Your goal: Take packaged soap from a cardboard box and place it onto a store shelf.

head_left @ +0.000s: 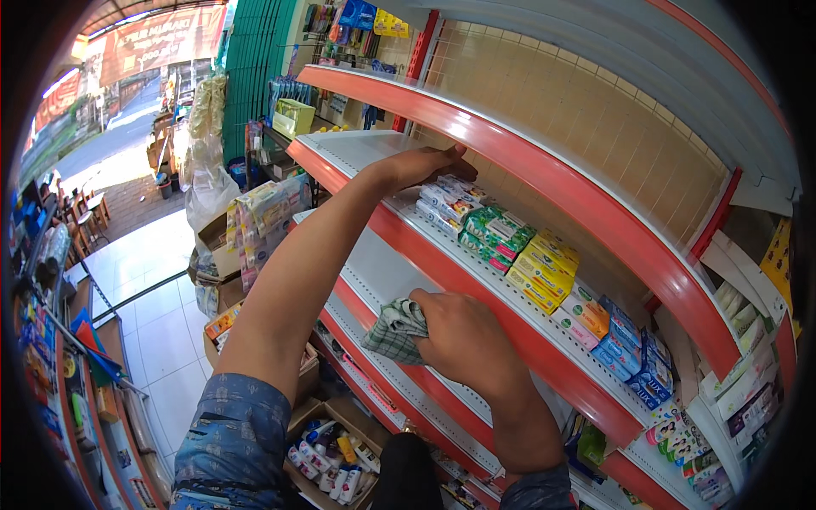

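Note:
My left hand [440, 166] reaches onto the upper shelf board [357, 150], fingers stretched out beside and above the end of the row of boxed soaps. Closest to it are white soap packs [449, 201], partly behind the hand; whether it touches them I cannot tell. The row continues with green Lux packs [497, 236], yellow soap boxes [545, 271], white-and-orange packs [581, 315] and blue packs [618, 344]. Lower down, in front of the shelf edge, my right hand [468, 338] grips a bunched green-and-white checked cloth [395, 331].
Red-edged shelf boards [510, 143] run above and below the soaps. An open cardboard box of bottles [335, 456] stands on the floor close to my leg [405, 472]. Stocked shelves [720, 440] stand at right, more goods [70, 382] at left. A tiled floor [162, 325] leads outside.

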The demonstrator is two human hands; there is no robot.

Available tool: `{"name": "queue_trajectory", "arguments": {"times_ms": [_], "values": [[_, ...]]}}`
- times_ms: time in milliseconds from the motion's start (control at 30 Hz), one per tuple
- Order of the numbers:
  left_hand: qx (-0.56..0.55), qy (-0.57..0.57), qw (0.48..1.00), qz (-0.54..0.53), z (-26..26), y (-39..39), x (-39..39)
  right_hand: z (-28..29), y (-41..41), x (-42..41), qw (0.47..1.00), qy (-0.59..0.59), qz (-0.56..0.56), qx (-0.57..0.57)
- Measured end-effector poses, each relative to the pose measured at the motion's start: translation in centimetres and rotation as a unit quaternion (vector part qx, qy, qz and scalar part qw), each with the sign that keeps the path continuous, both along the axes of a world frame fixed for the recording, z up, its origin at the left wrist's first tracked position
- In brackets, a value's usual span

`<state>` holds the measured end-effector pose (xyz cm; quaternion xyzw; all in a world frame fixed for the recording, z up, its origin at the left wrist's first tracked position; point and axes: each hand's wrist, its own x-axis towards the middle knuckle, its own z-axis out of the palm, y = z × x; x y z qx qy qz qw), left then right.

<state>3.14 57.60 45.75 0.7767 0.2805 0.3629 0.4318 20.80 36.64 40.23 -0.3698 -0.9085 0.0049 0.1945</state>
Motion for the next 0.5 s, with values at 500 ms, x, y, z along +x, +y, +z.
{"name": "queue_trajectory", "arguments": {"times_ms": [500], "values": [[-0.002,-0.025,1.000,-0.001,-0.4,0.2,1.0,-0.2,0.7,0.4,1.000,0.003,-0.001,-0.026]]}}
